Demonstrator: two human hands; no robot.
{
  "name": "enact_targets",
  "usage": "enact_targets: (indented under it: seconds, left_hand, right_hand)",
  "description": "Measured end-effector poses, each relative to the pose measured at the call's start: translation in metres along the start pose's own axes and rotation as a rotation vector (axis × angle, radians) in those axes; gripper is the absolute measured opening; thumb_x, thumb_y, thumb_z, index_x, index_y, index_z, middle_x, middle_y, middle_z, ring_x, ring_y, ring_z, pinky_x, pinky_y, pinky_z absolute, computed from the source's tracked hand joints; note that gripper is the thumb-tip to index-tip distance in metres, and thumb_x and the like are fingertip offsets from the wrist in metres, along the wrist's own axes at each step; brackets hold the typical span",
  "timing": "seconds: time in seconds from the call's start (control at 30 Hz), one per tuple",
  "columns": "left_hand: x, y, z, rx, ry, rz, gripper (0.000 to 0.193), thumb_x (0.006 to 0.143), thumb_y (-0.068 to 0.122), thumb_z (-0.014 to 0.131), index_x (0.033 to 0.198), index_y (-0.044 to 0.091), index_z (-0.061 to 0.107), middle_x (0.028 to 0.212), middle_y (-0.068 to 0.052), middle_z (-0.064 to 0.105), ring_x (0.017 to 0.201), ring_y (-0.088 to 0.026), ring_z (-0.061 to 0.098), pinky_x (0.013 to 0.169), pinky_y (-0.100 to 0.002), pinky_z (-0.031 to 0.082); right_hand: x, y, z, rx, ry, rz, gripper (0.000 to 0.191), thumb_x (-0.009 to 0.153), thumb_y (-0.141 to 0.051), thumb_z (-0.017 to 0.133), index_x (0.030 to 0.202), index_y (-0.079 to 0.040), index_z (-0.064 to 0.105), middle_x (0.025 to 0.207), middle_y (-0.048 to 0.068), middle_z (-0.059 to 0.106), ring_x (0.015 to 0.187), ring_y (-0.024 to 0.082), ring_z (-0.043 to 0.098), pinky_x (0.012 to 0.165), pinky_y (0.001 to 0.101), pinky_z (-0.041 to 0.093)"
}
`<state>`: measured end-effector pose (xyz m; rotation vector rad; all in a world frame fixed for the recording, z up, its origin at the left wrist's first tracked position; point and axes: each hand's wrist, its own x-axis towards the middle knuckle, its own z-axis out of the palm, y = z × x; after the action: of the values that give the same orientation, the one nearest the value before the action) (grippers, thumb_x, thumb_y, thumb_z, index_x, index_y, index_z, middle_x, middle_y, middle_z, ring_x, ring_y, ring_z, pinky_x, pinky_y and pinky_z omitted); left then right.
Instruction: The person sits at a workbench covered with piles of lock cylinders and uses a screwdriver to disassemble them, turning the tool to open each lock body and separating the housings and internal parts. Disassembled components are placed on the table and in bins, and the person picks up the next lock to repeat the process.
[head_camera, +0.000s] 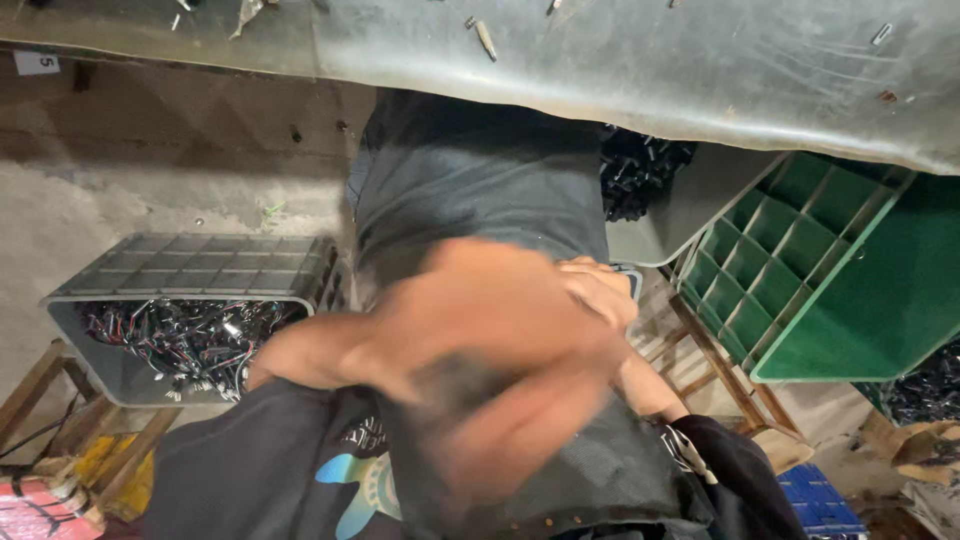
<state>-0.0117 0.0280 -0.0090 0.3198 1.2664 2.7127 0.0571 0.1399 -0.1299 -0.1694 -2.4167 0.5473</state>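
Two hands, our blurred left hand (470, 340) and right hand (600, 290), meet over dark, soft trousers (480, 180); we cannot tell their grip or any held thing. Grey ribbed plastic crate (180, 265): tangled wire pieces. Green gridded crate (850, 270): tilted on its side. Worn grey bench top (650, 60): scattered metal bits.

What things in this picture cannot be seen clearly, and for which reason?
- Head view: both hands are smeared by motion blur; which is left or right, and any grasp, cannot be told.
- Grey crate: its wire pieces are too small to identify.
- Green divided bin: partly hidden under the grey table edge.
- Blue crate: cut off by the bottom edge.
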Motion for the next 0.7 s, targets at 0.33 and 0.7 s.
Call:
enact_targets:
  seconds: [0.33, 0.7]
  left_hand:
    - [0.013, 0.016, 0.005, 0.457, 0.138, -0.038, 0.010, 0.078, 0.009, 0.064, 0.083, 0.001, 0.060, 0.077, -0.008, 0.054, 0.071, -0.027, 0.054, 0.069, -0.039, 0.041]
    - [-0.013, 0.016, -0.052, -0.156, 0.520, 0.214, 0.009, 0.098, 0.004, 0.059, 0.090, 0.002, 0.062, 0.075, -0.005, 0.059, 0.064, -0.010, 0.050, 0.059, -0.029, 0.039]
  right_hand:
    - [-0.009, 0.120, -0.026, 0.863, -0.706, -0.166, 0.034, 0.088, -0.032, 0.073, 0.093, 0.001, 0.072, 0.085, 0.012, 0.072, 0.072, 0.027, 0.070, 0.069, 0.0363, 0.052]
    - [0.103, 0.015, -0.022, 1.214, -0.699, 0.368, 0.061, 0.102, -0.048, 0.069, 0.134, 0.003, 0.057, 0.077, 0.006, 0.061, 0.054, 0.010, 0.052, 0.049, 0.0220, 0.039]
